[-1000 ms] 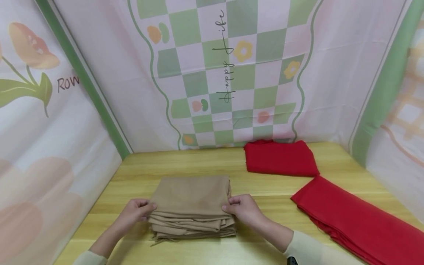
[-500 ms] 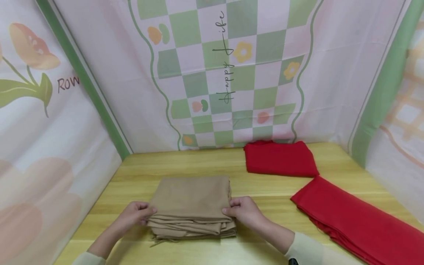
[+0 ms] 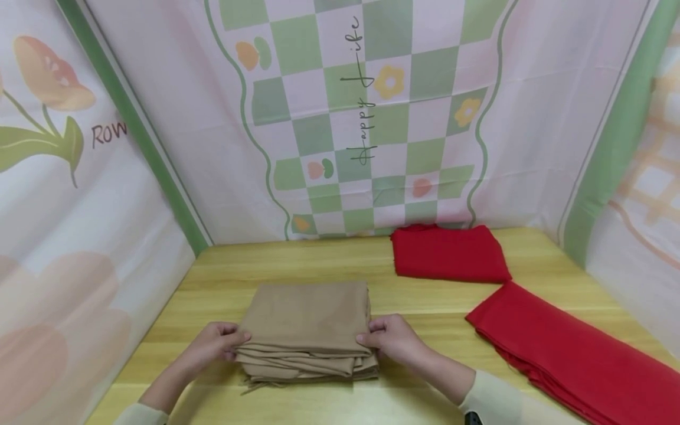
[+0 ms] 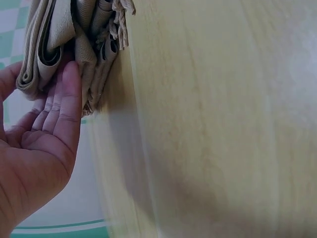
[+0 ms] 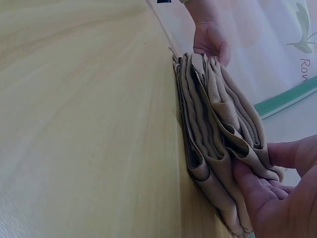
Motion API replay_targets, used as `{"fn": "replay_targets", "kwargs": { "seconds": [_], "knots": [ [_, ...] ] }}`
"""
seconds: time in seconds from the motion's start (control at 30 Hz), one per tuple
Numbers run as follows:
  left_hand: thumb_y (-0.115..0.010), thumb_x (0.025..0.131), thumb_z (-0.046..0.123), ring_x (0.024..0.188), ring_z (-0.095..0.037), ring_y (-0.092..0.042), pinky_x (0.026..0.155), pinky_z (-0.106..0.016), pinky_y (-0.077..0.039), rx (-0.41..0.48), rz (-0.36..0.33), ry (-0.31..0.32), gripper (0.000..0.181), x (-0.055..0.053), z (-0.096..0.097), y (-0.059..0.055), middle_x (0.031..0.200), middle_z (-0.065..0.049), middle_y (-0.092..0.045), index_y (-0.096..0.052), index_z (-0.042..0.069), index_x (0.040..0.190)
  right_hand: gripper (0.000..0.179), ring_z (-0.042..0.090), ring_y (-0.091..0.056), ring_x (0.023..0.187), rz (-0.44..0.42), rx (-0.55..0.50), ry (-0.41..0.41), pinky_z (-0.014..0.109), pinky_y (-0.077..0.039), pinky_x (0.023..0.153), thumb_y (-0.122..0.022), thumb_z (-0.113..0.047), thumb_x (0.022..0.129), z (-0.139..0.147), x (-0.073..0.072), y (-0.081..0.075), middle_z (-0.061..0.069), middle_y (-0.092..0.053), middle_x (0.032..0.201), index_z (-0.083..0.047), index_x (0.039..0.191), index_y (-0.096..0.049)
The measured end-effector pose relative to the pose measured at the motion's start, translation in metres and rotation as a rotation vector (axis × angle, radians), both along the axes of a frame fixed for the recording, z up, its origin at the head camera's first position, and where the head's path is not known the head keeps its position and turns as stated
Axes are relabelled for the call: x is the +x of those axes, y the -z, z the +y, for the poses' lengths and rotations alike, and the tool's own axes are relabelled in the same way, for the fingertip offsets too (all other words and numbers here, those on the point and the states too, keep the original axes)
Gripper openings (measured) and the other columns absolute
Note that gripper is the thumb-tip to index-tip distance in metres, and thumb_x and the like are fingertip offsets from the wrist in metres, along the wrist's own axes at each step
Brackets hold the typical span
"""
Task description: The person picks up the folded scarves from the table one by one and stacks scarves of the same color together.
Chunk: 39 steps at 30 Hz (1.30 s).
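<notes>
A stack of folded tan cloth (image 3: 308,319) lies on the wooden table, its folded layers facing the person and a few loose threads hanging at the lower left. My left hand (image 3: 216,342) pinches the upper layers at the left front corner, thumb on top and fingers underneath. At the right front corner my right hand (image 3: 394,339) does the same. In the left wrist view the fingers (image 4: 69,99) reach in between the layers of the cloth. The right wrist view shows the thumb and fingers around the upper folds (image 5: 237,114), with the lower layers outside the grip.
Two red folded cloths lie to the right: a smaller one (image 3: 451,254) at the back of the table and a longer one (image 3: 579,348) slanting toward the front right corner. Printed fabric (image 3: 340,136) hangs behind the wooden table (image 3: 297,260) and along both sides.
Both hands have shifted very slightly down at the front corners, and the top layers' front edge has come a little toward the person. The red cloths stay put.
</notes>
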<state>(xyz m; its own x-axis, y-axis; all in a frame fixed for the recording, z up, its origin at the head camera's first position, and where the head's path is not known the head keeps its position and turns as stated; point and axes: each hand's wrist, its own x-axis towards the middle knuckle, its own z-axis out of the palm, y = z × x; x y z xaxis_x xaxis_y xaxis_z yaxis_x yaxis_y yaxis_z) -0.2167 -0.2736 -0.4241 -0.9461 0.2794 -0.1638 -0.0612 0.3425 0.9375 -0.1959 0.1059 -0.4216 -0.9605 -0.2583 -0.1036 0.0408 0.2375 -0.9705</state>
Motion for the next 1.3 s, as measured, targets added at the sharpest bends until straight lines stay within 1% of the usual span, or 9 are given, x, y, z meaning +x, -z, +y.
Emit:
{"fn": "replay_targets", "kwargs": {
  "seconds": [0.27,0.4,0.57,0.7,0.77,1.0,1.17,1.23,1.3],
  "knots": [
    [-0.063,0.094,0.015,0.072,-0.018,-0.063,0.065,-0.029,-0.056,0.014,-0.024,0.014,0.037,-0.003,-0.003,0.001,0.085,-0.007,-0.068,-0.058,-0.017,0.111,0.018,0.016,-0.062,0.069,0.005,-0.012,-0.025,0.035,-0.055,0.064,-0.072,-0.012,0.088,0.002,0.000,0.001,0.003,-0.066,0.075,0.005,0.083,-0.066],
    [-0.063,0.094,0.016,0.074,-0.018,-0.064,0.066,-0.029,-0.056,0.020,-0.039,0.013,0.039,-0.005,-0.004,0.002,0.086,-0.007,-0.067,-0.056,-0.017,0.114,0.019,0.019,-0.065,0.073,-0.005,-0.031,-0.039,0.037,-0.057,0.067,-0.070,-0.010,0.089,0.003,-0.001,0.002,0.007,-0.069,0.081,0.008,0.092,-0.068],
    [-0.063,0.094,0.016,0.077,-0.019,-0.065,0.069,-0.031,-0.057,0.034,-0.052,0.015,0.043,-0.006,-0.007,0.003,0.089,-0.008,-0.067,-0.053,-0.019,0.117,0.023,0.021,-0.066,0.077,-0.015,-0.056,-0.069,0.038,-0.057,0.070,-0.069,-0.011,0.090,0.007,0.000,0.000,0.010,-0.070,0.086,0.010,0.099,-0.067],
    [-0.062,0.095,0.015,0.080,-0.020,-0.065,0.072,-0.033,-0.057,0.051,-0.053,0.032,0.044,-0.006,-0.008,0.002,0.091,-0.009,-0.067,-0.050,-0.020,0.119,0.026,0.023,-0.067,0.080,-0.017,-0.070,-0.094,0.037,-0.057,0.071,-0.069,-0.013,0.090,0.010,0.000,-0.002,0.012,-0.071,0.089,0.010,0.102,-0.067],
    [-0.061,0.095,0.015,0.082,-0.021,-0.065,0.073,-0.034,-0.057,0.060,-0.054,0.041,0.046,-0.006,-0.008,0.002,0.092,-0.009,-0.067,-0.048,-0.021,0.120,0.027,0.025,-0.068,0.082,-0.021,-0.082,-0.105,0.038,-0.057,0.072,-0.069,-0.013,0.090,0.011,0.000,-0.003,0.013,-0.071,0.091,0.011,0.104,-0.066],
    [-0.060,0.096,0.014,0.088,-0.022,-0.065,0.076,-0.035,-0.056,0.077,-0.060,0.044,0.059,-0.006,-0.008,-0.001,0.101,-0.012,-0.065,-0.034,-0.027,0.130,0.036,0.030,-0.068,0.089,-0.051,-0.136,-0.133,0.040,-0.057,0.076,-0.067,-0.009,0.091,0.016,0.000,-0.006,0.019,-0.069,0.099,0.017,0.114,-0.059],
    [-0.060,0.096,0.014,0.090,-0.023,-0.065,0.076,-0.035,-0.056,0.090,-0.060,0.057,0.060,-0.006,-0.009,-0.003,0.105,-0.014,-0.065,-0.033,-0.026,0.131,0.042,0.032,-0.068,0.091,-0.054,-0.143,-0.146,0.042,-0.057,0.078,-0.067,-0.008,0.091,0.019,0.001,-0.007,0.024,-0.067,0.103,0.021,0.119,-0.053],
    [-0.061,0.096,0.014,0.091,-0.024,-0.065,0.077,-0.036,-0.056,0.079,-0.053,0.045,0.061,-0.006,-0.009,-0.004,0.107,-0.015,-0.065,-0.034,-0.026,0.131,0.046,0.033,-0.067,0.092,-0.053,-0.137,-0.150,0.042,-0.056,0.078,-0.067,-0.008,0.090,0.021,0.001,-0.008,0.026,-0.066,0.105,0.023,0.121,-0.051],
    [-0.063,0.095,0.016,0.093,-0.025,-0.064,0.079,-0.036,-0.056,0.047,-0.041,0.023,0.062,-0.005,-0.009,-0.006,0.110,-0.017,-0.064,-0.034,-0.025,0.131,0.049,0.033,-0.067,0.093,-0.049,-0.127,-0.151,0.042,-0.056,0.079,-0.067,-0.009,0.090,0.024,0.000,-0.008,0.027,-0.065,0.107,0.024,0.122,-0.049]
  ]
}}
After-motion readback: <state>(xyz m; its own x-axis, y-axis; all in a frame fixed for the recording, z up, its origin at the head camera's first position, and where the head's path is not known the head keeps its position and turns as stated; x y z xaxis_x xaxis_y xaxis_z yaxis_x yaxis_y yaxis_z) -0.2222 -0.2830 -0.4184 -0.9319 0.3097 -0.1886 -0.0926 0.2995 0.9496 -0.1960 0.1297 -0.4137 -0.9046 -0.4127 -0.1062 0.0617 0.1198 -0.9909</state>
